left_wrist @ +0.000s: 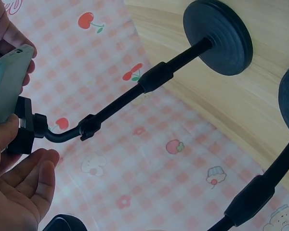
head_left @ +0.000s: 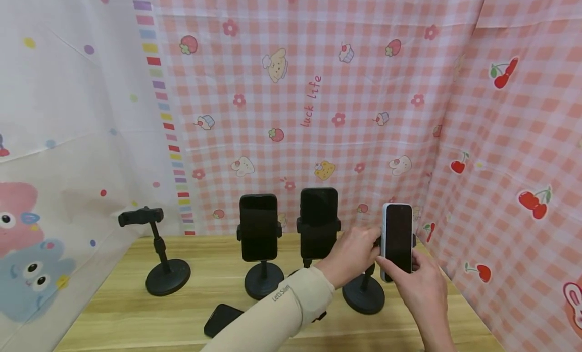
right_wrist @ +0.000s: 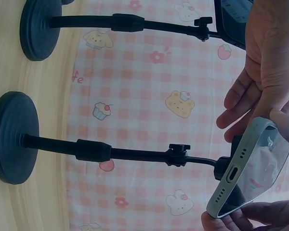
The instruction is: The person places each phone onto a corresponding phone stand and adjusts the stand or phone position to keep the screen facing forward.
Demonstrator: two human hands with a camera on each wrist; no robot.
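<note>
A phone in a pale case (head_left: 398, 238) stands upright at the clamp of the rightmost black phone holder (head_left: 364, 294). My right hand (head_left: 423, 284) grips the phone by its lower right side, thumb in front. At the phone's left edge, my left hand (head_left: 354, 251) holds the clamp (left_wrist: 23, 126), its thumb against the clamp and phone edge in the left wrist view. The right wrist view shows the phone's bottom edge (right_wrist: 233, 173) with its charging port, tilted beside the clamp. Part of the clamp is hidden behind the phone.
Two more holders carry a black phone (head_left: 259, 227) and another black phone (head_left: 319, 223). A holder without a phone (head_left: 167, 276) stands at the left. Another dark phone (head_left: 223, 319) lies on the wooden table (head_left: 113, 316). Patterned cloth (head_left: 291, 89) hangs behind and at the sides.
</note>
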